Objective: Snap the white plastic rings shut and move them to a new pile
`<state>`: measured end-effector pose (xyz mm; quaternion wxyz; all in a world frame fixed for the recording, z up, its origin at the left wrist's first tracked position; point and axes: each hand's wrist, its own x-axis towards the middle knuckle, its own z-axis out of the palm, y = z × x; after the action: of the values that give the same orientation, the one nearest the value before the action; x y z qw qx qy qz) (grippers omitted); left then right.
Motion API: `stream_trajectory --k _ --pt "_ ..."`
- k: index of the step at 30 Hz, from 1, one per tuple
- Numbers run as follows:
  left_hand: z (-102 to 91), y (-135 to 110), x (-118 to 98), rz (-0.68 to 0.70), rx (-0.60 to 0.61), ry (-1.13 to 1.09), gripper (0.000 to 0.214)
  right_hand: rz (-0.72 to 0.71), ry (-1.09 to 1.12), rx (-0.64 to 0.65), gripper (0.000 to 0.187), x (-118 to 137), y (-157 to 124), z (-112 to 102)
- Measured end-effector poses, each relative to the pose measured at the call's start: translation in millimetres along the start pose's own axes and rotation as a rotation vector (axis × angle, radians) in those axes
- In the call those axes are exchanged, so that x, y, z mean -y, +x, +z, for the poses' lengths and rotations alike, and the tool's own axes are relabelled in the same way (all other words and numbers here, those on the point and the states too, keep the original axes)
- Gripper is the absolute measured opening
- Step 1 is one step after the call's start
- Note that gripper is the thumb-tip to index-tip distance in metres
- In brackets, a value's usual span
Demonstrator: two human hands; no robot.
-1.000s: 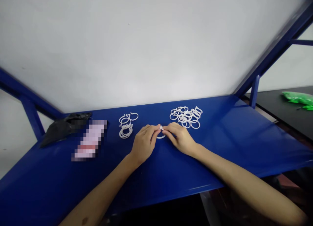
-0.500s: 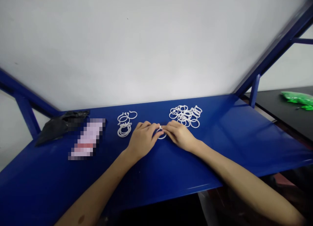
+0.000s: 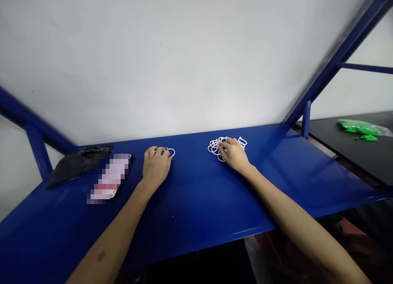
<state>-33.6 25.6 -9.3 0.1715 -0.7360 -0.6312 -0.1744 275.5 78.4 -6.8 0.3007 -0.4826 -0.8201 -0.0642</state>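
Observation:
My left hand (image 3: 156, 166) lies palm down on the blue shelf (image 3: 196, 202), its fingers curled over the left heap of white plastic rings. Only one ring (image 3: 170, 153) of that heap shows, beside the fingertips. My right hand (image 3: 233, 153) rests on the larger heap of white rings (image 3: 215, 146) to the right. Its fingers are bent and pinch into the tangle. What each hand grips is mostly hidden under the fingers.
A phone (image 3: 109, 179) lies flat at the left, with a crumpled black bag (image 3: 72, 163) behind it. A white wall backs the shelf, and blue frame struts (image 3: 334, 58) rise at both sides. A black table with green pieces (image 3: 359, 126) stands at the far right.
Both hands held one white ring together at the shelf's middle. They have parted: the left went to the left heap, the right to the right heap. The view shifted slightly.

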Motion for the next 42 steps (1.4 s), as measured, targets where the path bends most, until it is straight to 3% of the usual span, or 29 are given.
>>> stream_trajectory --k 7,13,17,19,24,26,30,37,42 --pt "-22.2 0.0 -25.5 0.04 -0.076 -0.013 0.027 -0.001 0.019 -0.051 0.028 12.9 -0.3 -12.8" --pt "-38.3 -7.2 -54.6 0.224 -0.176 -0.268 0.022 -0.076 0.367 0.054 0.031 52.5 -13.5 -24.8" --pt "-34.6 -13.4 -65.4 0.344 -0.202 -0.424 0.015 0.054 0.617 0.104 0.029 76.1 -19.9 -25.4" --pt "-32.0 -15.2 -67.8 0.303 -0.181 -0.497 0.011 0.104 0.711 0.103 0.024 79.9 -20.3 -25.0" --pt "-34.8 -13.9 -72.6 -0.071 -0.1 -0.776 0.012 0.066 0.768 0.112 0.022 77.5 -20.9 -21.1" --pt "-38.0 -13.0 -74.7 -0.14 -0.051 -0.869 0.013 0.029 0.788 0.117 0.021 76.7 -22.2 -17.8" --pt "-37.6 -15.7 -77.0 -0.125 -0.044 -0.936 0.013 0.01 0.825 0.103 0.02 77.6 -25.7 -11.9" --pt "-34.3 -21.1 -77.6 0.038 -0.186 -0.796 0.01 -0.061 0.868 0.013 0.017 80.8 -26.2 -17.2" --pt "-31.6 -21.2 -74.9 0.11 -0.202 -0.719 0.012 -0.129 0.84 -0.018 0.021 80.2 -26.9 -18.5"
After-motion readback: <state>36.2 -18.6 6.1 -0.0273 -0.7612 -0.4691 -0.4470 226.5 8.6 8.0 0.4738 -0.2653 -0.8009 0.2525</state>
